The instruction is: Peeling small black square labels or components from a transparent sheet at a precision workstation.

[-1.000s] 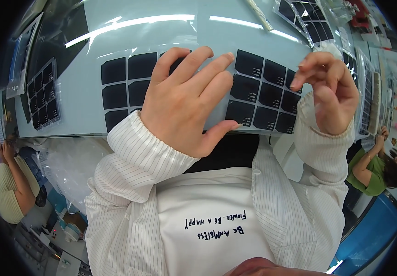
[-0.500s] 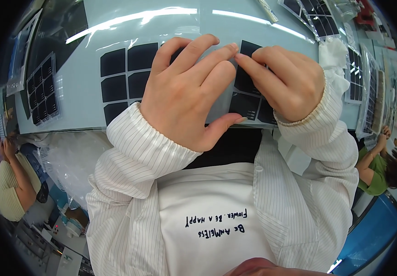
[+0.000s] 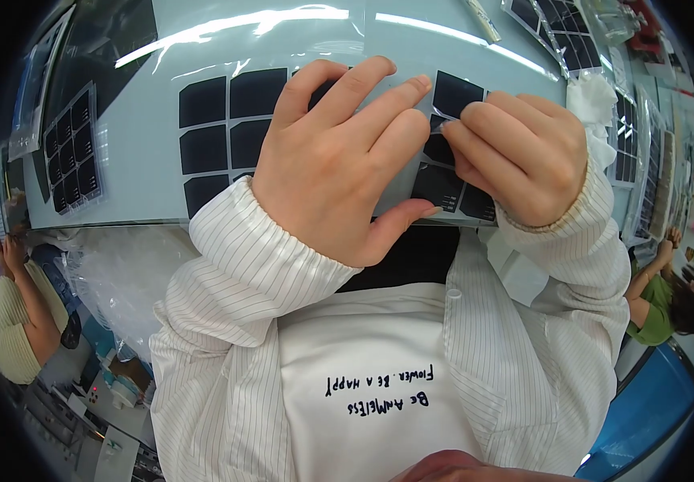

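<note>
My left hand rests palm down with its fingers apart over sheets of black, cut-cornered square pieces on the table. Several black squares show in rows to its left, partly hidden under the palm and sleeve. Close by on its right, my right hand is closed in a pinch. At its fingertips a thin clear film catches the light over the right-hand sheet of black squares. Small pale marks show on the near square of that sheet. The rest of the film is hidden by the fingers.
The pale glossy table ends just in front of me. Another sheet of black squares lies at the left, more sheets at the far right. Crumpled white film sits beyond my right wrist. People work at both sides.
My right hand has moved right and slightly nearer me, away from the left fingertips, still pinched. More of the far black square shows. My left hand has shifted slightly right in the picture.
</note>
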A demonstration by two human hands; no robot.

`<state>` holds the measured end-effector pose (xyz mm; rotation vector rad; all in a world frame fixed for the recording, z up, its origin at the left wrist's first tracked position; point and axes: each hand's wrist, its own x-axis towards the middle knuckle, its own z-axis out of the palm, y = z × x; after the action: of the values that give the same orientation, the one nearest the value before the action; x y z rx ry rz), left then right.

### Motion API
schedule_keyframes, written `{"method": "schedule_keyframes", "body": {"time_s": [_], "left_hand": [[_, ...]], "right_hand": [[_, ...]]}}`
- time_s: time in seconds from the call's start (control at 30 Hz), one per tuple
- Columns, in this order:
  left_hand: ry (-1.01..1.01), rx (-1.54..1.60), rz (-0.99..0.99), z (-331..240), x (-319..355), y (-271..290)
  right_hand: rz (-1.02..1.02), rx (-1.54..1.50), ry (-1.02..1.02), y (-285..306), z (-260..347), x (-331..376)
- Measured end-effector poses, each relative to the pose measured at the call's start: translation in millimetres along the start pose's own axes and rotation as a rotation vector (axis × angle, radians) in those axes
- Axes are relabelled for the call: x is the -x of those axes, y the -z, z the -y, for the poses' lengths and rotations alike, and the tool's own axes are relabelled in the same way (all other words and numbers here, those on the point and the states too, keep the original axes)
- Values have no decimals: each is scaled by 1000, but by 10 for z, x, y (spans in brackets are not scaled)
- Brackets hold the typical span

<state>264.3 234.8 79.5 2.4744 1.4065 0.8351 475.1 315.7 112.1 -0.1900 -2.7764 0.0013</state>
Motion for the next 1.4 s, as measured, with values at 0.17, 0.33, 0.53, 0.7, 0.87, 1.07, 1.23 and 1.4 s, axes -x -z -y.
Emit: {"method": "schedule_keyframes", "body": {"time_s": [0.17,0.33,0.53,0.7,0.87,1.07,1.23,1.4], "left_hand": [[-14,-7,5,-11,-23,5],[-9,-12,19,-11,-11,29],[-22,-18,17,-5,-5,9],[-27,-26,27,-6,-7,5],[-9,-8,44,-15,-5,49],[-2,55,45,11,17,46],[0,35,34,21,34,9],[23,16,47,-1,34,13]], "right_hand": [[-45,-139,-74,-11,49,180],[-82,-325,-224,108,181,306],[-283,-720,-502,284,272,665],[-346,-669,-612,222,347,592],[-351,-710,-620,170,384,366],[-265,-584,-708,101,432,172],[-40,-256,-380,56,357,147],[-55,-74,-261,-42,359,119]]}}
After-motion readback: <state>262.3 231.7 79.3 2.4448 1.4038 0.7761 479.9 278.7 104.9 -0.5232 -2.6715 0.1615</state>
